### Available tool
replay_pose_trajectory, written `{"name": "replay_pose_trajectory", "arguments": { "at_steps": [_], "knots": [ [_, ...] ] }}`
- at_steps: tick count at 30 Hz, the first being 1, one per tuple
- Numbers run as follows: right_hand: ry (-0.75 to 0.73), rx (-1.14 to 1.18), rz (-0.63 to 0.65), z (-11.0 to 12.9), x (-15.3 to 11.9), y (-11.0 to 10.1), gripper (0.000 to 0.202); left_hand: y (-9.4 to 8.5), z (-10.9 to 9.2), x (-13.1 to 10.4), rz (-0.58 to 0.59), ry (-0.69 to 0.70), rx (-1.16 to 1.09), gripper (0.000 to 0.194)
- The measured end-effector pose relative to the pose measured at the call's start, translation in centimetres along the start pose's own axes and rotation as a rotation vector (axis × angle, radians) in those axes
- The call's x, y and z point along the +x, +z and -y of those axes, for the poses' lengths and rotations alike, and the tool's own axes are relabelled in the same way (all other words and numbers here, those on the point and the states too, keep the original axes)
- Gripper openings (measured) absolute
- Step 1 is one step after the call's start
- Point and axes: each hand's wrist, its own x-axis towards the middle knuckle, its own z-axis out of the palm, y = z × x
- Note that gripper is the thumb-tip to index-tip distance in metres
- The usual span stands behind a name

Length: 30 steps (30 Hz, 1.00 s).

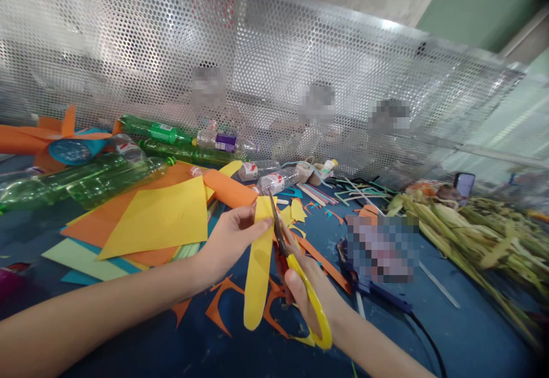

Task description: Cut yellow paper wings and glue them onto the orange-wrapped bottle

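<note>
Pinched between the thumb and fingers of my left hand is a long yellow paper strip, its lower end rounded and hanging toward me. My right hand grips yellow-handled scissors, with the dark blades pointing up along the strip's right edge near its top. Whether the blades are cutting the paper at this moment I cannot tell. Orange paper offcuts lie on the blue table beneath my hands. Just beyond the strip rests a bottle wrapped in orange paper.
Coloured paper sheets are piled on the left, near green plastic bottles. A blue glue gun with a black cord lies to the right, before corn husks. A perforated metal screen stands behind.
</note>
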Motion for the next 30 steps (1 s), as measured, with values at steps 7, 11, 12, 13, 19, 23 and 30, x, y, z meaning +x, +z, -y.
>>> {"name": "replay_pose_trajectory", "arguments": {
  "at_steps": [7,11,12,13,19,23,30],
  "knots": [
    [0.028,0.021,-0.012,-0.05,0.10,-0.03,0.038,-0.02,0.31,0.11,-0.012,0.002,-0.001,0.012],
    [0.046,0.024,0.018,-0.11,0.13,-0.02,0.041,0.08,0.23,0.15,-0.006,0.001,0.042,0.014],
    [0.046,0.026,0.021,-0.13,0.14,-0.03,0.040,0.08,0.23,0.16,-0.007,0.003,0.055,0.014],
    [0.044,0.028,0.023,-0.17,0.13,-0.03,0.039,0.06,0.24,0.17,-0.009,0.004,0.064,0.014],
    [0.038,0.032,0.002,-0.39,0.05,0.06,0.035,-0.08,0.42,0.17,-0.007,-0.007,0.052,0.013],
    [0.038,0.041,0.006,-0.20,0.21,0.02,0.041,0.02,0.29,0.10,0.004,-0.012,0.056,0.014],
    [0.053,0.035,-0.006,0.00,0.32,0.01,0.046,0.01,0.28,0.14,0.012,-0.002,0.058,0.014]
  ]
}}
